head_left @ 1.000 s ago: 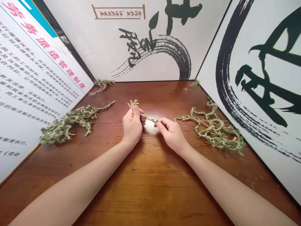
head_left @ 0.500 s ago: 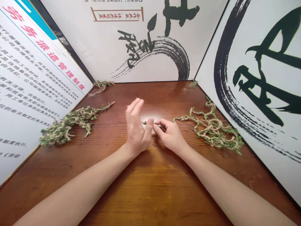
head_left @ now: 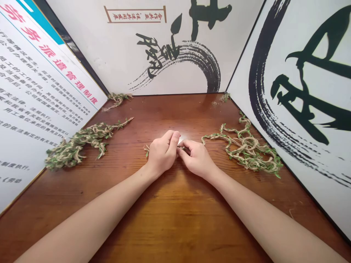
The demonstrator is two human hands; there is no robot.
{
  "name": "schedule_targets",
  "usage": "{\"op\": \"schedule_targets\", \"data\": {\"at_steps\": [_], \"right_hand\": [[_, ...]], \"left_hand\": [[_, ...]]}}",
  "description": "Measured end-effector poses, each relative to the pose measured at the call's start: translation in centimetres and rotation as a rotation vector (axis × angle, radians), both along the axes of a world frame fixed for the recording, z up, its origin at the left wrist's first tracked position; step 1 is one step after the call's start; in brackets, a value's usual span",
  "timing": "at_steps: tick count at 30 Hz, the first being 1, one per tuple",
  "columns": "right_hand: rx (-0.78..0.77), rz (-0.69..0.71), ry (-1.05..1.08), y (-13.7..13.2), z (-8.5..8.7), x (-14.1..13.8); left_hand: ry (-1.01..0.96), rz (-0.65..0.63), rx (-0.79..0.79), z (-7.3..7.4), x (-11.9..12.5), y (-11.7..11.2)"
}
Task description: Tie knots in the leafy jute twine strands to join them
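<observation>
**Q:** Report on the left hand, what is its condition?

**A:** My left hand is clenched around a short leafy twine strand. The strand's leafy end pokes out on the outer side of my fist, just above the wooden table.

**Q:** And the right?

**A:** My right hand is closed in a pinch, its fingertips on the same strand and pressed up close to my left hand. My fingers hide most of the strand, so I cannot report its full run.

**Q:** Anything else on the table?

**A:** A long leafy twine tangle lies to my left, and a looped leafy twine tangle lies to my right, both well apart from my hands. A small twine tuft sits in the far left corner, and a smaller sprig sits in the far right corner.

**Q:** Around the table?

**A:** A printed notice board stands on the left, with a calligraphy wall behind and a calligraphy panel on the right
</observation>
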State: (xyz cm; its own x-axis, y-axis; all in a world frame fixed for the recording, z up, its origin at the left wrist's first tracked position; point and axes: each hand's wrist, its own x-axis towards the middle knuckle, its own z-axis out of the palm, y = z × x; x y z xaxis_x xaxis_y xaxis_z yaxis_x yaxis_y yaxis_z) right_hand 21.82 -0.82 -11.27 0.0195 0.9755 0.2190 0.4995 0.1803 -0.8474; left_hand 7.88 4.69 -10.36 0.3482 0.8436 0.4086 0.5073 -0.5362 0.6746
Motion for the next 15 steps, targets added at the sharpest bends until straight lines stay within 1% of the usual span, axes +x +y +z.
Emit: {"op": "schedule_targets", "data": {"at_steps": [4, 10, 12, 15], "right_hand": [[0.008, -0.005, -0.017, 0.00, 0.06, -0.08], [0.058, -0.031, 0.029, -0.30, -0.09, -0.07], [0.102, -0.062, 0.032, -0.42, -0.16, -0.05], [0.182, -0.174, 0.022, -0.47, -0.34, -0.05]], "left_hand": [[-0.105, 0.037, -0.048, 0.16, 0.14, 0.03], [-0.041, 0.008, -0.100, 0.11, -0.18, 0.14], [-0.037, -0.017, -0.079, 0.10, -0.30, 0.24], [0.012, -0.058, -0.007, -0.08, -0.33, 0.42]]}}
